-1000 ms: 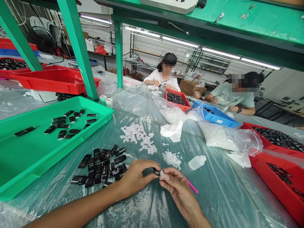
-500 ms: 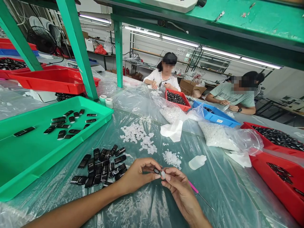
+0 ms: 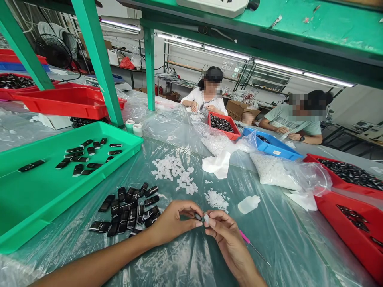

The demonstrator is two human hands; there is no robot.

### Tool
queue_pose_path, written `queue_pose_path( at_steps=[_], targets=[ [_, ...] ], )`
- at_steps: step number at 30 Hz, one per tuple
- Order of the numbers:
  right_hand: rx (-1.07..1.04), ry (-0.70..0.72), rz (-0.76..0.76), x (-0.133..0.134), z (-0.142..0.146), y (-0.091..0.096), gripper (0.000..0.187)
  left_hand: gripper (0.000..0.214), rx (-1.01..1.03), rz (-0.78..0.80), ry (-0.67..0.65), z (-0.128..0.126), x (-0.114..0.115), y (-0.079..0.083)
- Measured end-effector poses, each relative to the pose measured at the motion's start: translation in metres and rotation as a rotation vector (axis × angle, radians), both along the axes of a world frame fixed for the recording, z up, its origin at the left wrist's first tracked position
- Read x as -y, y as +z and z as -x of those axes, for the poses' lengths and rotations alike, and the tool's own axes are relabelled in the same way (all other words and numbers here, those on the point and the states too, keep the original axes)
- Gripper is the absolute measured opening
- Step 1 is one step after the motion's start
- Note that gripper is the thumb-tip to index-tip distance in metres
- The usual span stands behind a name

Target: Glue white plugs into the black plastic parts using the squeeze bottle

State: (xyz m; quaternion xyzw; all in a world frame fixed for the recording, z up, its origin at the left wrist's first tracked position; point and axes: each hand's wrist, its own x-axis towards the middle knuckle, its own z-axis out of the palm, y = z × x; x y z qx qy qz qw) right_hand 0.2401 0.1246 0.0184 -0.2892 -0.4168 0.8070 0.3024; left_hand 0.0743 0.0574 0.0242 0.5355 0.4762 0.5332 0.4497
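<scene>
My left hand [image 3: 172, 221] pinches a small black part [image 3: 198, 216] between thumb and fingers, low in the middle of the view. My right hand [image 3: 226, 235] meets it fingertip to fingertip, pinching a tiny white plastic piece [image 3: 206, 218] against the black part. A pink-handled pick [image 3: 245, 239] pokes out from under the right hand. Left of my hands lies a heap of black parts [image 3: 128, 209] on the plastic sheet. Beyond my hands are loose white pieces [image 3: 175, 171] and a smaller white pile [image 3: 216, 198].
A green tray [image 3: 36, 195] with several black parts sits at left. A small white bottle [image 3: 248, 204], bags of white pieces [image 3: 273, 171] and red bins [image 3: 344, 215] lie to the right. Two people work across the table by a red bin [image 3: 222, 123] and a blue bin [image 3: 269, 144].
My hands have stayed together in the same place, with only slight finger movement on the black part and the white piece. The person at the far right shifted their hands a little.
</scene>
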Motion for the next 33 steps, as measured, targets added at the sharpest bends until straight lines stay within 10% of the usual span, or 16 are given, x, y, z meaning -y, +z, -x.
queue_pose_path(
  at_steps=[16,33],
  targets=[
    [0.069,-0.056,-0.057,0.0001,-0.0003,0.0015,0.011,0.019,-0.092,0.043,-0.028,-0.0011,0.0012,-0.0023],
    [0.187,-0.145,-0.548,-0.0006,0.0013,-0.0011,0.004,0.039,0.085,0.129,-0.186,0.0037,0.0001,-0.0036]
  ],
)
